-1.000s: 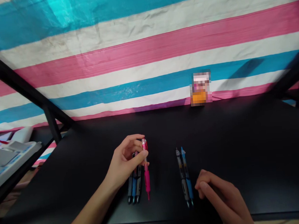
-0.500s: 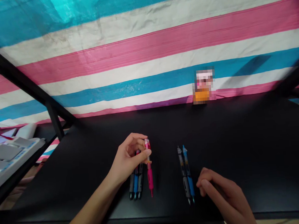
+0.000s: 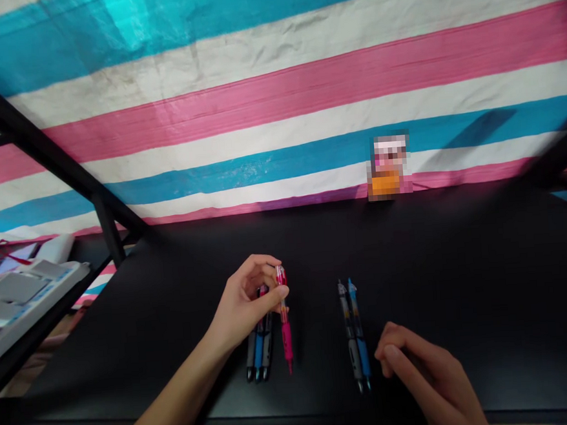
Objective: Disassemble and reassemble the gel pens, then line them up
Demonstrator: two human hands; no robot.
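Observation:
My left hand (image 3: 251, 299) pinches a pink pen (image 3: 287, 342) by its upper barrel, the tip pointing toward me. Just left of it, partly under the hand, lie three pens side by side: a blue-grip pen (image 3: 259, 355) between two grey-grip ones. Their upper ends are partly hidden by my fingers. Farther right on the black table (image 3: 309, 236), a grey pen (image 3: 354, 356) and a blue pen (image 3: 362, 352) lie close together. My right hand (image 3: 420, 365) rests just right of the blue pen, fingers curled together and not touching it; whether anything is inside them is hidden.
A striped plastic sheet (image 3: 238, 118) hangs behind the table. A small blurred-out item (image 3: 388, 169) stands at the back edge. Black frame bars (image 3: 107, 228) rise at left, beside a white power strip (image 3: 37, 294) with plugs.
The view has shifted very slightly. Both hands and the pens keep their places, with the pink pen still in my left hand.

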